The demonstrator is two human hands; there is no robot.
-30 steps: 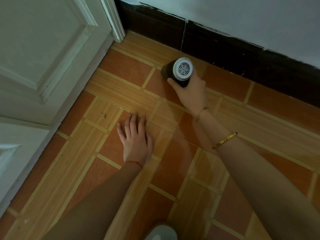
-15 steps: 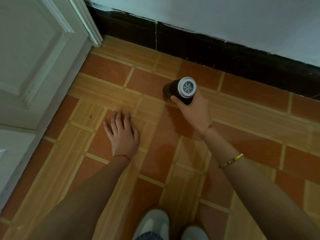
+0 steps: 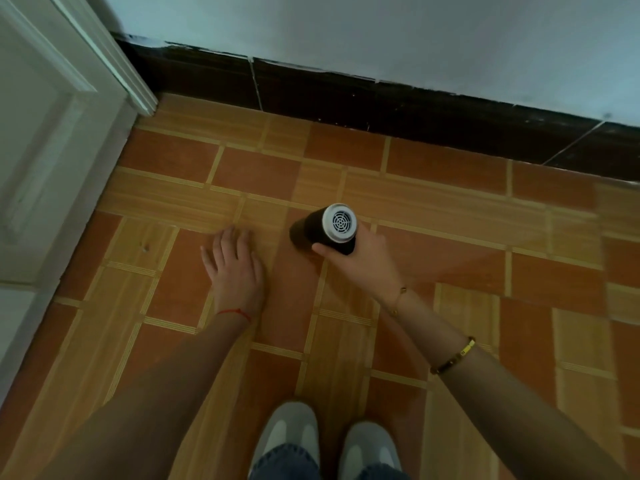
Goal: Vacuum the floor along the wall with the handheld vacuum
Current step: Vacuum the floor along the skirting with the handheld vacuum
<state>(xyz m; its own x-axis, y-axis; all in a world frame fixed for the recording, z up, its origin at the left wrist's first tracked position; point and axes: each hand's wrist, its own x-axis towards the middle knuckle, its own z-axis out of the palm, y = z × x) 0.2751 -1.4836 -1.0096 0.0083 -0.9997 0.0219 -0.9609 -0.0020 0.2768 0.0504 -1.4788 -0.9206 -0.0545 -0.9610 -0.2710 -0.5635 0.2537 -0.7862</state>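
The handheld vacuum [image 3: 320, 228] is a short black cylinder with a round white vented end cap facing up toward me. My right hand [image 3: 363, 259] is wrapped around its body, holding it tilted with the black nozzle end down on the orange tiled floor [image 3: 450, 265]. The nozzle tip itself is hidden by the body. It sits well away from the dark baseboard [image 3: 381, 109] under the pale wall [image 3: 381, 36]. My left hand [image 3: 235, 268] lies flat on the floor, fingers together, just left of the vacuum and not touching it.
A white panelled door [image 3: 45, 150] and its frame [image 3: 138, 95] stand at the left, meeting the baseboard in the corner. My two grey shoes [image 3: 329, 441] are at the bottom centre. A small speck [image 3: 145, 249] lies on the floor near the door.
The vacuum and my right hand have drawn back from the baseboard toward me, about two tiles away. The view has pulled back, and my shoes have come into sight. My left hand stays flat.
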